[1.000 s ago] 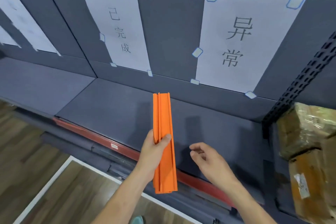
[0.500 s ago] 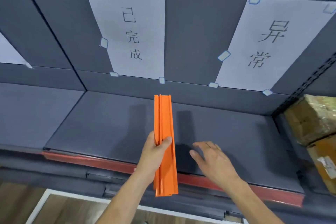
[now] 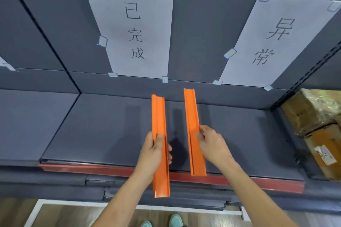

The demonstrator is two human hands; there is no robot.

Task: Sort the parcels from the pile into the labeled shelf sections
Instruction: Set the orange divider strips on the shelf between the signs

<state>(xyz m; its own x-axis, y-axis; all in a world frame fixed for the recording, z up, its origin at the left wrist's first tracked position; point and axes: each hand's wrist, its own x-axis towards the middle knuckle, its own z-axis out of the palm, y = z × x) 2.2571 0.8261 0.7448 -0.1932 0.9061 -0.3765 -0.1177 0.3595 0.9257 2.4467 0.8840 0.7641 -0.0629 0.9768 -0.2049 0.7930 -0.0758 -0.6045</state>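
Note:
Two long orange channel strips are held side by side over a dark grey shelf (image 3: 103, 131). My left hand (image 3: 154, 153) grips the left orange strip (image 3: 159, 116) at its middle. My right hand (image 3: 212, 143) pinches the right orange strip (image 3: 191, 112) along its right edge. Both strips point toward the shelf's back wall, a hand's width apart. On that wall hang two white paper labels with Chinese characters, one in the middle (image 3: 136, 29) and one at the right (image 3: 273, 42). Brown taped parcels (image 3: 317, 116) fill the section at the far right.
A red rail (image 3: 88, 168) runs along the shelf's front edge. A black perforated upright (image 3: 304, 81) separates this section from the parcels. Wood flooring with a white line (image 3: 60, 214) and my teal shoes (image 3: 175, 220) lie below.
The single orange bundle in my left hand is now two strips; my right hand took one and drew it rightward. The view came closer to the shelf.

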